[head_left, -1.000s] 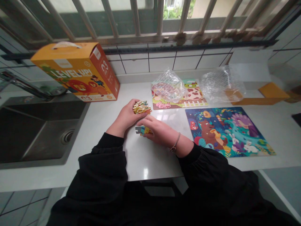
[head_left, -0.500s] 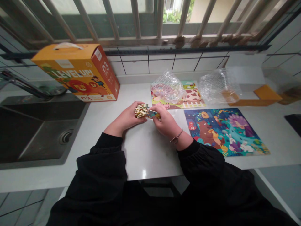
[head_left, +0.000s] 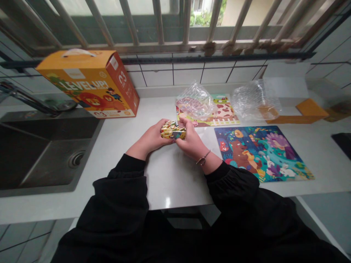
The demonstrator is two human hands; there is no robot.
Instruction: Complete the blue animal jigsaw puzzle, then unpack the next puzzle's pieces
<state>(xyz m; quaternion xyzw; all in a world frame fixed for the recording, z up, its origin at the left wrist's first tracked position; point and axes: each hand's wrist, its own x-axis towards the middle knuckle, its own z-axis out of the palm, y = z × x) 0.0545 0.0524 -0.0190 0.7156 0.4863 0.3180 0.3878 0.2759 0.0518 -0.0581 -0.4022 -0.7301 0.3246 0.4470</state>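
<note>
A stack of colourful puzzle pieces sits between both my hands, just above the white counter. My left hand cups the stack from the left. My right hand presses against its right side, fingers closed on the pieces; a thin bracelet circles that wrist. To the right lies a finished blue animal puzzle. Behind the hands lies a second finished puzzle with a cow.
An orange "LEVEL UP!" puzzle box stands at the back left. A dark sink with a tap fills the left. Two crumpled clear plastic bags lie at the back, with orange cardboard at the right.
My right hand picked a piece off the counter, brought it up, and joined it to the stack in my left hand. Both hands now close on the stack, slightly farther right.
</note>
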